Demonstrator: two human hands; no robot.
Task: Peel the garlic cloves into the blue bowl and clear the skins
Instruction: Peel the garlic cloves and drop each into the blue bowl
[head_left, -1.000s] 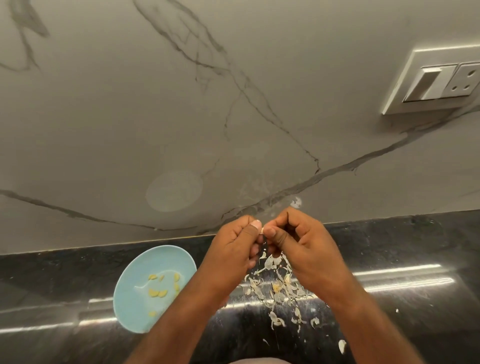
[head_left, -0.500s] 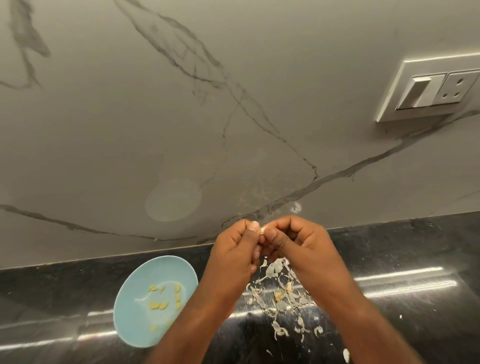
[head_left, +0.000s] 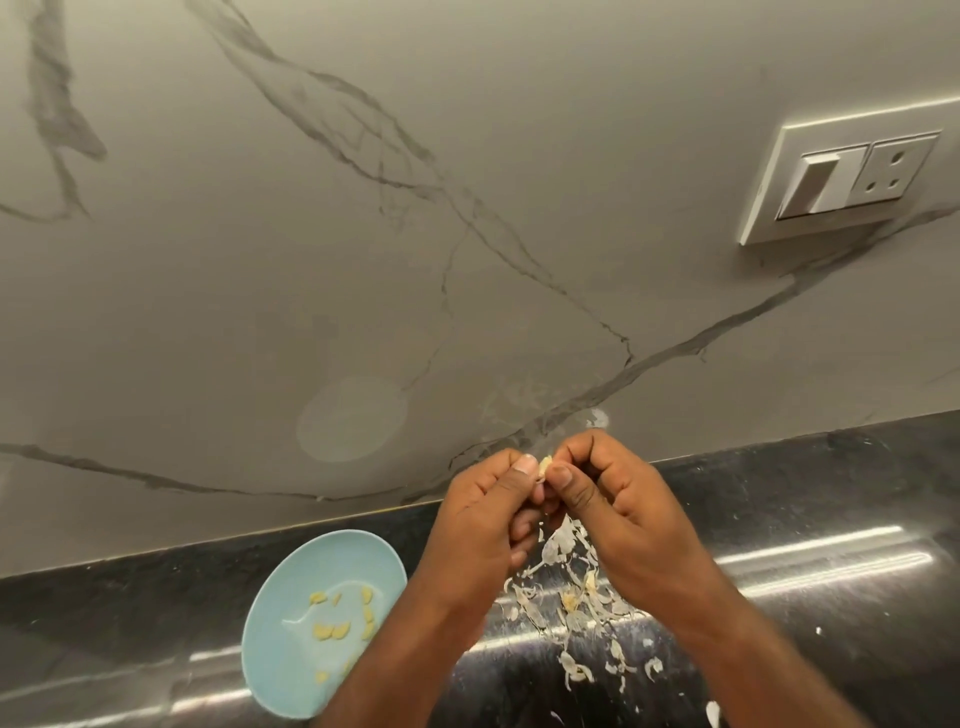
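Note:
My left hand (head_left: 485, 512) and my right hand (head_left: 618, 499) meet above the black counter, and both pinch one small pale garlic clove (head_left: 545, 466) between thumbs and fingertips. A light blue bowl (head_left: 291, 582) sits on the counter to the left of my left forearm and holds several peeled yellow cloves (head_left: 332, 630). A loose pile of papery garlic skins (head_left: 569, 597) lies on the counter right under my hands, with stray flakes trailing toward the near edge.
The black stone counter (head_left: 810, 519) runs across the bottom and shows bright light streaks. A grey marble wall (head_left: 363, 234) rises behind it. A white switch and socket plate (head_left: 852, 176) is fixed at the upper right.
Both hands have stayed together on the clove and shifted slightly right and up. More of the pale clove shows between the thumbs. The view has tilted a little.

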